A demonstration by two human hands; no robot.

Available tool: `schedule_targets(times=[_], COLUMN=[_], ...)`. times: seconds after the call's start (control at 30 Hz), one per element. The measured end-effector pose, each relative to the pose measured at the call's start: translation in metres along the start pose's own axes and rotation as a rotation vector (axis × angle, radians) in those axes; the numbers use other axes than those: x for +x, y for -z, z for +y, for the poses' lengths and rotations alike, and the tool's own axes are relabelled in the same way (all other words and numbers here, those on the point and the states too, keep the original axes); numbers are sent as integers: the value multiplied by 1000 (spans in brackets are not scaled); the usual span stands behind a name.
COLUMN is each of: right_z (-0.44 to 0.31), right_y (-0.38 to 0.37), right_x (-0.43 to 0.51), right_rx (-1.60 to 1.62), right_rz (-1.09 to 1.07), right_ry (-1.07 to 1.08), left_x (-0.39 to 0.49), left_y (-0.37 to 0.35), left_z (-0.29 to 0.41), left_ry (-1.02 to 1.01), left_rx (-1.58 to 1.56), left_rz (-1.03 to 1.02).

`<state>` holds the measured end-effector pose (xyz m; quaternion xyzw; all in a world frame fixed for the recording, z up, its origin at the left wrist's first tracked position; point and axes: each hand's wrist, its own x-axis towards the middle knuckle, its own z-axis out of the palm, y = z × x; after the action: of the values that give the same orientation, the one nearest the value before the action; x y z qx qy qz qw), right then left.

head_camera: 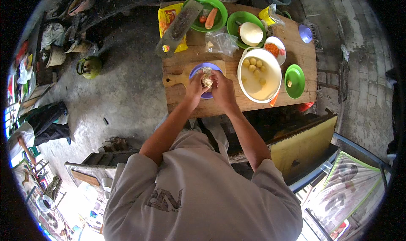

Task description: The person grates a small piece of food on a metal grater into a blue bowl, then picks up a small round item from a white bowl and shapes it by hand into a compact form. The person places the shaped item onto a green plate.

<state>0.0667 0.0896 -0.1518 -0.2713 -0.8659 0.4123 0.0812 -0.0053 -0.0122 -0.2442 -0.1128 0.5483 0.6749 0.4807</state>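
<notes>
A lumpy ball with a pale, flaky coating is held between my two hands. The fingers of my left hand curve around its left side, and those of my right hand press it from the right. Both hands are over a purple bowl, whose contents they mostly hide. Under the bowl lies a wooden cutting board with its handle pointing left. Close by on the right, a large white bowl contains several round yellowish balls in a pale liquid.
Across the wooden table are a green plate with carrots, a yellow packet, a plastic bag, another green plate, a small bowl of orange shreds and a green dish. A dark slab-like object overlaps the packet.
</notes>
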Motion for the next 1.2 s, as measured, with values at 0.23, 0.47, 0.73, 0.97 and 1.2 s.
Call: schedule_targets(times=[0.23,0.47,0.73,0.97,1.2], right_z=[3,4,14,23,45], right_y=[9,7,2,7,-11], right_x=[-4,-32,-37,-35,-24], right_rx=[-79,-222,-145,-107,261], right_rz=[8,-29,-64,22,133], right_ry=[108,389,356,351,84], left_x=[-20,-23,-20,-22,-29], left_y=[-11,-8,-4,4,18], left_z=[22,30,26,31,29], left_ry=[-15,134,158,101,39], left_rx=[-21,-116,-111,-72,18], left_rz=[-5,-47,-47,-115,-259])
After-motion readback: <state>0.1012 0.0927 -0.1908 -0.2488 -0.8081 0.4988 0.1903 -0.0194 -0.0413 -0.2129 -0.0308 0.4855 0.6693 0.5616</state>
